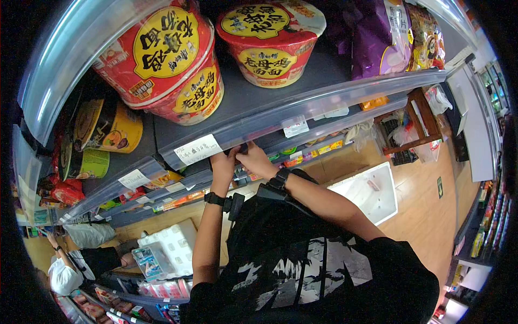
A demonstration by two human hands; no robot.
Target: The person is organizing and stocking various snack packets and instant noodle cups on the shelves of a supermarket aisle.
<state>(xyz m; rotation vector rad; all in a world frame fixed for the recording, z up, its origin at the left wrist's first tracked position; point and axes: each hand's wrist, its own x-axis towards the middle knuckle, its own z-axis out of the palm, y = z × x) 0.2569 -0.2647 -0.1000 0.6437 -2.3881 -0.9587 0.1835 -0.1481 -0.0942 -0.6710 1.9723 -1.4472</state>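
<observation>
My left hand and my right hand are close together at the front edge of the shelf. Part of both hands is hidden behind the shelf's transparent price-tag strip. A small dark thing shows between my fingers; what it is, and whether I grip it, I cannot tell. Just above my left hand, a paper label with handwriting sits in the strip. On the shelf stand stacked red instant noodle tubs, and right of them another red noodle tub.
Snack bags stand at the shelf's right. Yellow and green noodle tubs are at the left. On the floor are a white foam box and a brown wooden stool. Another person is at the lower left.
</observation>
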